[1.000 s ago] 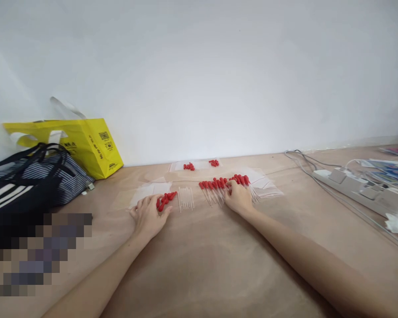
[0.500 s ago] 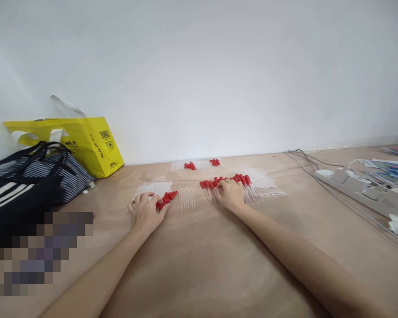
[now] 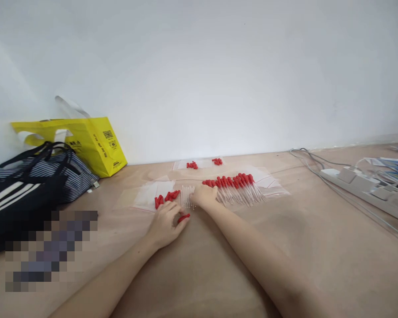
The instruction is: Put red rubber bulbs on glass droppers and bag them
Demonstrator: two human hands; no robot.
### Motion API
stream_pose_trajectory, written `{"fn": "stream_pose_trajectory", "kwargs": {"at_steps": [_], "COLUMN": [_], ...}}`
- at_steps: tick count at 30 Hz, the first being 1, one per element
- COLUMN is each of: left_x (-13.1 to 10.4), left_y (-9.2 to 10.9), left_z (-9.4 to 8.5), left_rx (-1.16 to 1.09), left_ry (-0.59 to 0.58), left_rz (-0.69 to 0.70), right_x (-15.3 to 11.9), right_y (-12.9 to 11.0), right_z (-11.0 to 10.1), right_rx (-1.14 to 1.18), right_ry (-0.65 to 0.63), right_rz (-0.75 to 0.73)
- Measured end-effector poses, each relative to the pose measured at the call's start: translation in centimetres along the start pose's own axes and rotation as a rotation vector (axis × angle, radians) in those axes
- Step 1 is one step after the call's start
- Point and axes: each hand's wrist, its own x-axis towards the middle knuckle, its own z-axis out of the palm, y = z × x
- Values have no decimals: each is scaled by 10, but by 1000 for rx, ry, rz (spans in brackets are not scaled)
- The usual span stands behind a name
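Red piece: pinched by half-curled left hand; probably light, best gripped mid-body. White sticks: counter, piece's 12 o'clock; likely brittle. Right hand: beside sticks; opening, hold cannot be told.

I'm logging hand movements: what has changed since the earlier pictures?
The right hand has moved left from the red-tipped sticks to the white sticks. The left hand has shifted right and nearer, now holding a red piece. The yellow bag stayed put.
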Motion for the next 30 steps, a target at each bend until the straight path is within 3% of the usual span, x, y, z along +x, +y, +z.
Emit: {"fn": "stream_pose_trajectory", "kwargs": {"at_steps": [6, 9, 14, 16, 20, 30], "left_x": [-2, -2, -3, -3, -1, 0], "left_y": [3, 5, 14, 18, 24, 29], "left_z": [6, 5, 5, 7, 10, 11], "left_rx": [-151, -148, -174, -204, -178, -117], "left_ry": [-38, -32, -57, -85, -113, -19], "left_rz": [2, 20, 20, 39, 96, 88], "right_x": [0, -7, -41, -58, -80, -89], "right_y": [-2, 9, 71, 102, 140, 113], "right_z": [-4, -14, -25, -22, -11, 2], "right_rx": [28, 66, 160, 215, 168, 188], "right_ry": [-26, 15, 123, 246, 315, 298], "right_rz": [-21, -85, -301, -516, -695, -825]}}
